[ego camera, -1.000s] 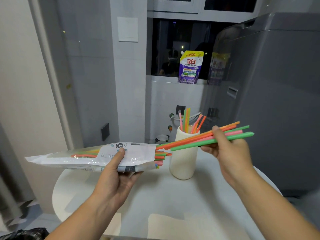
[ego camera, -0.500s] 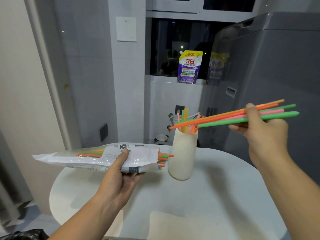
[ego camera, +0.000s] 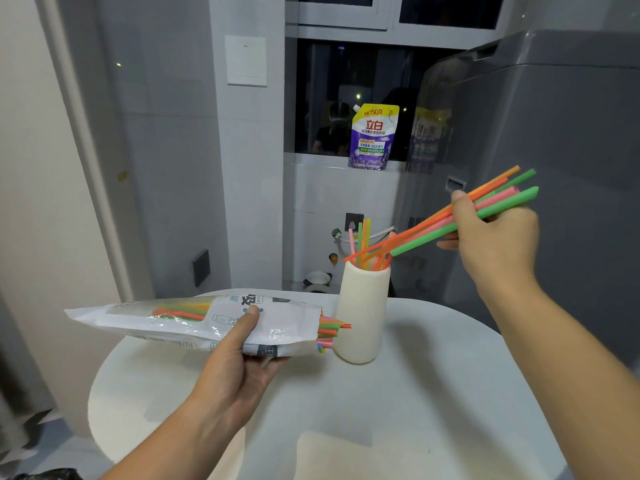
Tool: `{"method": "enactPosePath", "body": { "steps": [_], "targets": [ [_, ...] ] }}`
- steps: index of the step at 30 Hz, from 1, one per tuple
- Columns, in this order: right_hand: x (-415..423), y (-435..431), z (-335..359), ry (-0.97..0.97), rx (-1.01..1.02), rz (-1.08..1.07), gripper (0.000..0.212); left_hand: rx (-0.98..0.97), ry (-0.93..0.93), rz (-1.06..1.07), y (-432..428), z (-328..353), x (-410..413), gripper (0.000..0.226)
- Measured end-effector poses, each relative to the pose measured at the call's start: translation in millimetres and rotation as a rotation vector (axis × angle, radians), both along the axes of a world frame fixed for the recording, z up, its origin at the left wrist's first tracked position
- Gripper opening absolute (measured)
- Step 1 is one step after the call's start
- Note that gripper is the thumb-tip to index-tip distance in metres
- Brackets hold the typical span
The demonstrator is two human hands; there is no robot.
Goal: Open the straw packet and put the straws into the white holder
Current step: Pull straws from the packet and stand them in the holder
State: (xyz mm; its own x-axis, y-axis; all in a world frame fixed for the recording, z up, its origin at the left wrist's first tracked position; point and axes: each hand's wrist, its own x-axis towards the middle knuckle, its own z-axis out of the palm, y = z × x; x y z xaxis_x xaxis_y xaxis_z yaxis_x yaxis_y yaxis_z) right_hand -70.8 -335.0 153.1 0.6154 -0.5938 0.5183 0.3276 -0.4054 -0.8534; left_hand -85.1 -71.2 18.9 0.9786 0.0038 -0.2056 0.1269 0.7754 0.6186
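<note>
Pinching a bunch of straws (ego camera: 450,223) in right hand (ego camera: 498,244), tips over white holder (ego camera: 362,317) near worktop's (ego camera: 415,393) far edge, several already inside; gripping opened straw packet (ego camera: 166,320) in left hand (ego camera: 239,358), more left to transfer.

Light is caught on the creases of the glossy, crinkled white-and-clear plastic film packet (ego camera: 166,327). The orange, pink and green plastic straws (ego camera: 426,237) are seen smooth, with a dull sheen. The tall cream holder (ego camera: 362,313) is finished matt and finely ribbed. The round white tabletop (ego camera: 415,393) is shown smooth and matt, the purple detergent pouch (ego camera: 372,140) glossy.
</note>
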Motion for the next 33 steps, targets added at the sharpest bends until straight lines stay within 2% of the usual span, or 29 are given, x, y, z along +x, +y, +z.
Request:
{"method": "enactPosePath", "body": {
  "steps": [17, 33],
  "targets": [
    [-2, -8, 9, -0.008, 0.039, -0.04, 0.025, -0.028, 0.008, -0.016, 5, -1, -2, 0.046],
    [5, 14, 18, 0.066, -0.22, -0.024, 0.032, -0.04, 0.012, -0.027, 7, 0, -3, 0.045]
  ]
}}
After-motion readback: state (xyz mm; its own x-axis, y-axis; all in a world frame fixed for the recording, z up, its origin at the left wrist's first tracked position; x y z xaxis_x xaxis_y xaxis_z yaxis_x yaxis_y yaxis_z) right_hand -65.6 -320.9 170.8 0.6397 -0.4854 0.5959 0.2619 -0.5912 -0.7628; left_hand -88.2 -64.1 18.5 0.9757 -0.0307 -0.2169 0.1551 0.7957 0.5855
